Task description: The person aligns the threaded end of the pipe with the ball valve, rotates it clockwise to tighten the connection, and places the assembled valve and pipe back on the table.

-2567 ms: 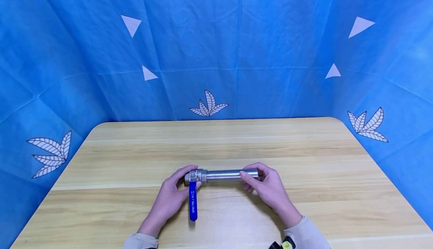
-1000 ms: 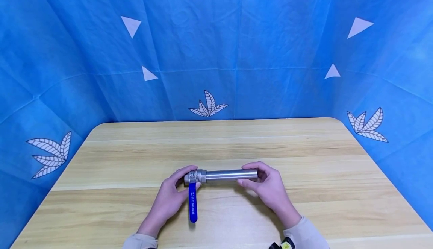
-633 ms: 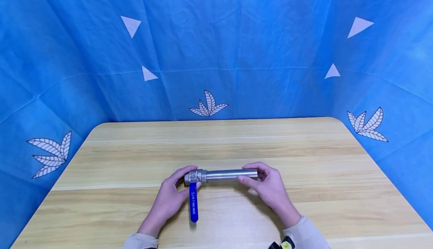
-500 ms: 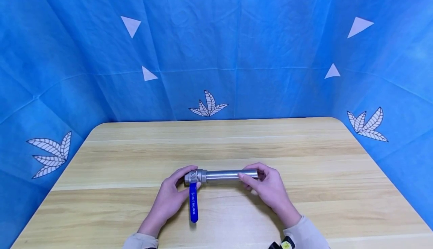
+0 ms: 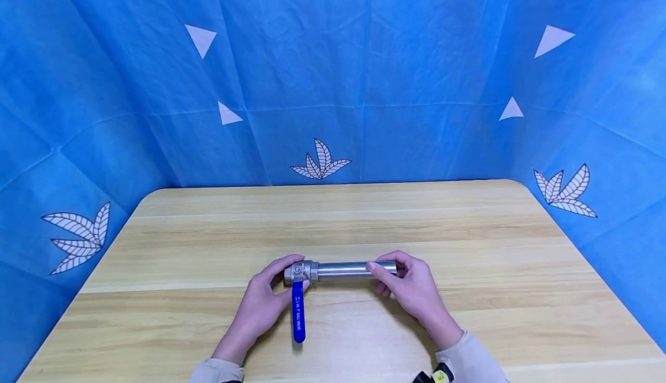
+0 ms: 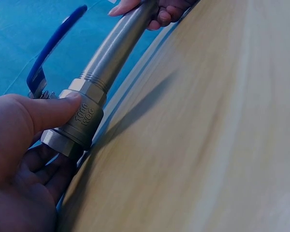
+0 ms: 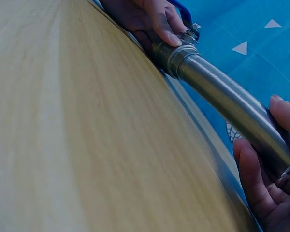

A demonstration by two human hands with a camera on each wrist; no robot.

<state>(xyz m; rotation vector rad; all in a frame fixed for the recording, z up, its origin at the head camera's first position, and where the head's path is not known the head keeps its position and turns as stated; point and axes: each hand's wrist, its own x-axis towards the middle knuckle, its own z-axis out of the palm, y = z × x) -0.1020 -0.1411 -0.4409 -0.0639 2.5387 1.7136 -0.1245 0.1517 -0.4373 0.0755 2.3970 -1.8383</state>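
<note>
My left hand grips a steel ball valve, thumb on the near side and fingers round the far side. In the left wrist view the valve body bears raised lettering, "1000 WOG". Its blue lever handle points toward me. A smooth steel pipe runs rightward from the valve's hex end, with a few threads showing at the joint. At the pipe's free end my right hand holds it between thumb and fingers. The right wrist view shows the pipe's open end close to the palm.
The valve and pipe are held level, close over a light wood table, and cast a shadow on it. A blue cloth with white leaves and triangles hangs behind and beside the table. A dark wrist device sits at the right sleeve.
My right thumb has rolled from the pipe's lower near side up over its front, its fingers shifting underneath. The blue handle has swung very slightly rightward. My left hand keeps its hold.
</note>
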